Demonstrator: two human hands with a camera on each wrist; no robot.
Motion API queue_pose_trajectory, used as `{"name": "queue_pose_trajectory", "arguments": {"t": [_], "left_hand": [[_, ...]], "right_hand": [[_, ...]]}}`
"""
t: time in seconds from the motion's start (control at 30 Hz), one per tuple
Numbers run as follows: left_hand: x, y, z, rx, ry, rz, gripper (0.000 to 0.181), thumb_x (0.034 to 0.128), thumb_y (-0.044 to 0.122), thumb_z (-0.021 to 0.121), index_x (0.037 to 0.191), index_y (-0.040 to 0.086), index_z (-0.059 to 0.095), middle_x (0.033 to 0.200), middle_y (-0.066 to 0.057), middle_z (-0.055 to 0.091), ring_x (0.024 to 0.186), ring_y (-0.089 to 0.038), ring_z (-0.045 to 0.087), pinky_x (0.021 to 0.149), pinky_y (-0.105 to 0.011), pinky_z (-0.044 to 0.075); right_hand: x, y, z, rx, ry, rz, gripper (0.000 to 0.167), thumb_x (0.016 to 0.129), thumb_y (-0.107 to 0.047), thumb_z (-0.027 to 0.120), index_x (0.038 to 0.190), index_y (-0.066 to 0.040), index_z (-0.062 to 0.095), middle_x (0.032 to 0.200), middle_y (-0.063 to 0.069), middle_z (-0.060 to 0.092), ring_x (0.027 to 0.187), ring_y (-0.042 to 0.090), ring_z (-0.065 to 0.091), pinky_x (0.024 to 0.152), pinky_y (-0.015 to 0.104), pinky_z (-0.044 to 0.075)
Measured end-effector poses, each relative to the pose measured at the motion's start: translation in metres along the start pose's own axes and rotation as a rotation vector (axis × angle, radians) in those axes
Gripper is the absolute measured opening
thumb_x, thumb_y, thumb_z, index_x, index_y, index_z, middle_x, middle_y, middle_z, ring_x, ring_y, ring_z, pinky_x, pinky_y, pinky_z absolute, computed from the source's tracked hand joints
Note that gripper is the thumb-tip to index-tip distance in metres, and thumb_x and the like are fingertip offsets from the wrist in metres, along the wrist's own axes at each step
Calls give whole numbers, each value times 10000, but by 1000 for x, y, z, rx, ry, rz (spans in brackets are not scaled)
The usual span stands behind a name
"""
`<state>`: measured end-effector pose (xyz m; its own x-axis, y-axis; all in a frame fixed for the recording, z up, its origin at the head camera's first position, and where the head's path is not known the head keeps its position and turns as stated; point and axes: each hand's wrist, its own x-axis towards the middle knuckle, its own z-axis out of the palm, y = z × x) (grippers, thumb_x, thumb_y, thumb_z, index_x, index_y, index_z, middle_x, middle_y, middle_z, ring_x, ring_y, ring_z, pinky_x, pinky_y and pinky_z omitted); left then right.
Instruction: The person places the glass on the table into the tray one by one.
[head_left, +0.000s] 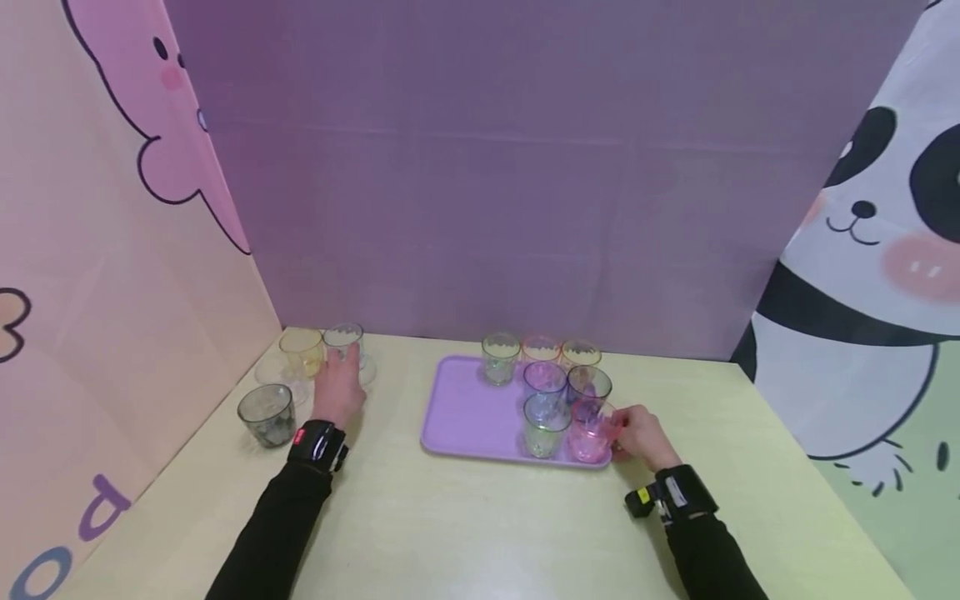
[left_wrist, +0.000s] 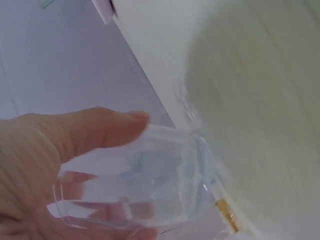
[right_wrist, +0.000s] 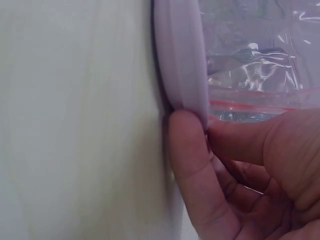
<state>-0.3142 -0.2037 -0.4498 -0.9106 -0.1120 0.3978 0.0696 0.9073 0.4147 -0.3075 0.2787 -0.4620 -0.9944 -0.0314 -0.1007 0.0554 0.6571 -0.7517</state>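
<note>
Tray (head_left: 468, 417), lilac, flat on the table (head_left: 480, 533), seven glasses on it, bunched toward its right side. Back row: green-tinted glass (head_left: 500, 360), red-tinted glass (head_left: 541, 348), yellow-rimmed glass (head_left: 581, 353). Middle: purple glass (head_left: 545, 378), dark glass (head_left: 589, 383). Front: pale green glass (head_left: 547, 427), pink glass (head_left: 590, 437) by the tray's right front corner.

Right hand (head_left: 639, 435) at that same corner: thumb and index finger pinch the tray's rim, nearly closed, just the rim between them. Can't tell if it also touches the pink glass.

Left hand (head_left: 340, 389) well left of the tray: half-open grip, thumb on one side of a clear glass (head_left: 343, 336), fingers round the other. Can't tell if that glass's base touches the table.

Also left of the tray, beyond the gripped glass: yellow glass (head_left: 302, 353) just beside it, then smoky glass (head_left: 267, 417) nearer the person.

Purple backdrop (head_left: 480, 167) behind the tray; panda print (head_left: 862, 250) off to its right.
</note>
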Motion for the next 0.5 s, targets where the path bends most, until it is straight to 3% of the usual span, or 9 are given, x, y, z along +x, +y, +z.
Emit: {"name": "queue_pose_trajectory", "arguments": {"t": [0.2, 0.33, 0.5], "left_hand": [[1, 7, 6, -120, 68, -46, 843, 629, -65, 796, 1339, -123, 345, 1181, -353, 508, 1048, -520, 529, 941, -597, 442], [2, 16, 9, -171, 119, -50, 880, 610, 23, 850, 1352, -87, 389, 1217, -333, 542, 1120, -495, 517, 1010, -582, 403], [4, 31, 11, -275, 90, -53, 872, 638, 149, 878, 1368, 17, 421, 1281, -279, 503, 1179, -456, 477, 1037, -585, 342]], "right_hand": [[-2, -1, 0, 14, -6, 2, 189, 797, 130, 518, 940, 117, 641, 883, 227, 655, 659, 207, 650, 587, 336, 599], [-2, 0, 0, 26, -6, -2, 203, 796, 128, 524, 964, 128, 637, 891, 235, 649, 654, 209, 648, 584, 339, 599], [-1, -1, 0, 20, -4, -3, 159, 815, 118, 529, 926, 111, 641, 867, 215, 646, 662, 206, 644, 584, 334, 597]]}}
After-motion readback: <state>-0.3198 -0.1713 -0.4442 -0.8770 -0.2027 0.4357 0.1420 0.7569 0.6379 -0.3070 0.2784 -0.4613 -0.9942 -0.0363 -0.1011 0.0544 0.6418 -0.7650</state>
